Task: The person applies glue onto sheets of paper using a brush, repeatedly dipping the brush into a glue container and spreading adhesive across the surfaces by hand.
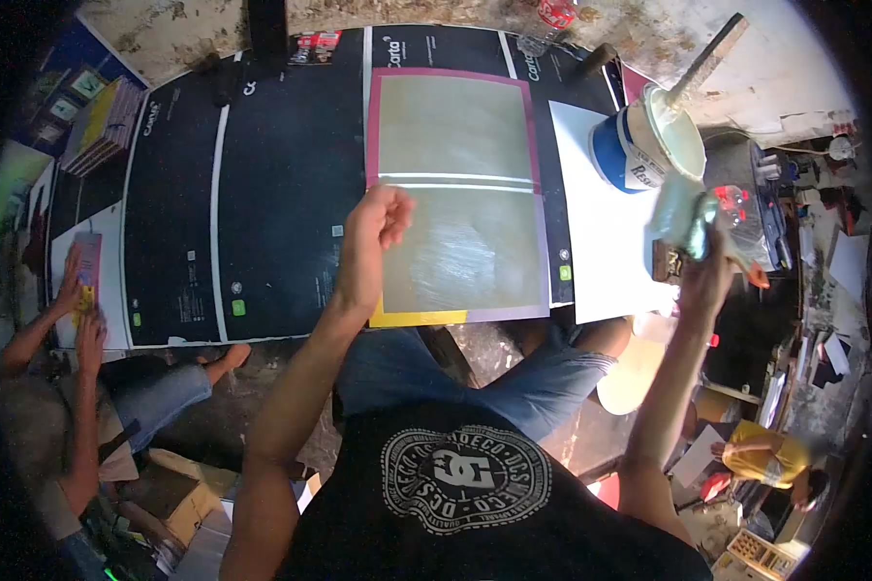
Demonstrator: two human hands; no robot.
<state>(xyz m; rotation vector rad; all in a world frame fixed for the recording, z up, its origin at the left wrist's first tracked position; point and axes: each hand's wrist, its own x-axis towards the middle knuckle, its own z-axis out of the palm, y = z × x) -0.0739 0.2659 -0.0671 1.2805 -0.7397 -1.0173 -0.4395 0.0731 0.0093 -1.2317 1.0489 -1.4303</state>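
My right hand (705, 271) is wrapped round a wide paintbrush (678, 211), smeared by motion, its pale wet head pointing up and left near the bucket. The bucket (639, 150), blue and white, holds a pale substance, with a stick (712, 58) leaning out of it. My left hand (370, 232) is curled closed at the left edge of a printed cover sheet (460, 126), with nothing visible in the fingers. The sheet lies flat, its back grey-green with two white strips across the middle and pink, yellow and lilac edges. Its lower half shines wet.
Black boards (291, 194) cover the table, and a white sheet (601, 252) lies under the bucket. A stack of books (105, 121) stands at far left. Another person's hands (79, 315) work on a small cover there. A person in yellow (761, 450) sits at lower right.
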